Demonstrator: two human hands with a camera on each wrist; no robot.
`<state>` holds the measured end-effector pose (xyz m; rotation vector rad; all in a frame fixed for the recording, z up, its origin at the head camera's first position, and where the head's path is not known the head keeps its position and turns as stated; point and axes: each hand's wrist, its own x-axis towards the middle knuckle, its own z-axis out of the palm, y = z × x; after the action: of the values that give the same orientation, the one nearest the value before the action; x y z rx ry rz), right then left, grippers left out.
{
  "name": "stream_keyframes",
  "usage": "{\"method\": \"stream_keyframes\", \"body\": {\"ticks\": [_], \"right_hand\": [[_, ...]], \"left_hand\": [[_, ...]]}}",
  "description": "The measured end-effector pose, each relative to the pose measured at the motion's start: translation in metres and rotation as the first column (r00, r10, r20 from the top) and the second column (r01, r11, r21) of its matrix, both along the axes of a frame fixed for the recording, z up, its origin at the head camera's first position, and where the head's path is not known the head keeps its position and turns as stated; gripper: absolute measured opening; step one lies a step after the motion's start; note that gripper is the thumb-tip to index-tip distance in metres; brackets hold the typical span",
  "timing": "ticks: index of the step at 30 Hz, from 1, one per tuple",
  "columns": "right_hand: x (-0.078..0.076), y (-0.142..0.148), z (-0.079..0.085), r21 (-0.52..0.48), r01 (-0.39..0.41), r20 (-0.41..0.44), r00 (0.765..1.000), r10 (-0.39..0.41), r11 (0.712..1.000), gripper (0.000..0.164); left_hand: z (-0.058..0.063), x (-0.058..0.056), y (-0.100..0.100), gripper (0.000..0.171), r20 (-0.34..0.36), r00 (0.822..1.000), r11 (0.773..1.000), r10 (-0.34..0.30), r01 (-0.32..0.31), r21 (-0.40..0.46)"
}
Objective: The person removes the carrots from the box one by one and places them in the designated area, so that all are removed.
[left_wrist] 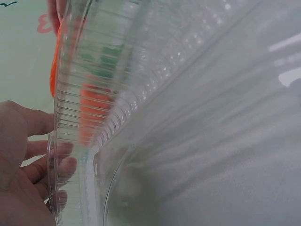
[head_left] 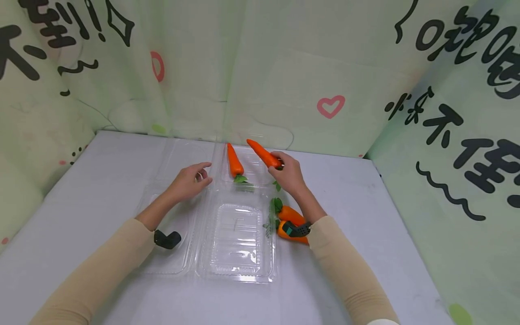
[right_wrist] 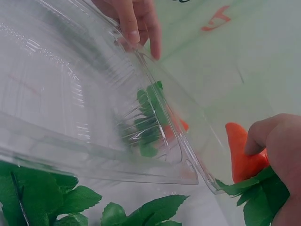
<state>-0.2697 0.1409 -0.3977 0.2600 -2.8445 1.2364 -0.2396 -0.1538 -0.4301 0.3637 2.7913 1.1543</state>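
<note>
My right hand (head_left: 288,174) grips an orange carrot (head_left: 262,152) by its leafy end, above the right part of the far clear plastic container (head_left: 260,180). The carrot's tip points up and left. A second carrot (head_left: 234,161) lies in that container, its green leaves toward me. Beside the container's left edge is my left hand (head_left: 188,183), fingers loosely bent and holding nothing. In the left wrist view, its fingertips (left_wrist: 66,165) show through the ribbed clear wall; whether they touch it I cannot tell.
Nearer me sits another clear container (head_left: 235,271), with its lid (head_left: 170,266) folded out to the left. Right of it lie two more carrots (head_left: 292,214) with green leaves, partly under my right wrist. A printed curtain (head_left: 276,67) hangs behind the white table (head_left: 101,180).
</note>
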Motion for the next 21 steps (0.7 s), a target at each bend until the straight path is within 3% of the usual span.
{"method": "stream_keyframes", "body": {"ticks": [21], "right_hand": [[0.003,0.019,-0.006,-0.007,0.062,-0.001,0.998,-0.062,0.998,0.045]], "left_hand": [[0.001,0.002,0.000,0.051,-0.046,0.999,1.000,-0.018,0.017,-0.020]]}}
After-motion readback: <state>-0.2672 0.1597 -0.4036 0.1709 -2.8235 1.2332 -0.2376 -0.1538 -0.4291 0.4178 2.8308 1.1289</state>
